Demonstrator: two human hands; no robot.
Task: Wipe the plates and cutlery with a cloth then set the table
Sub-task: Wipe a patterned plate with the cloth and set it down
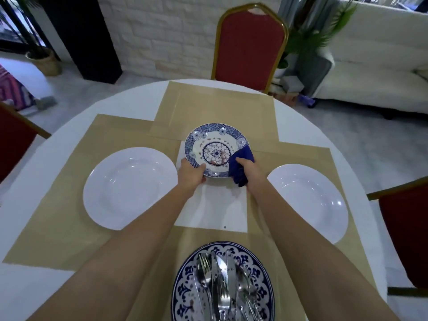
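L hand (192,174) grips blue-patterned plate (214,140) — R hand (249,170) w/ blue cloth (240,162).

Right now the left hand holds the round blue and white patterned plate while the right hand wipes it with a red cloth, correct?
The head view shows a dark blue cloth, not red. Otherwise yes: the left hand holds the round blue and white patterned plate while the right hand wipes it.

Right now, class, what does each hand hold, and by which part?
Left hand grips the patterned plate by its near rim; right hand grips the bunched blue cloth.
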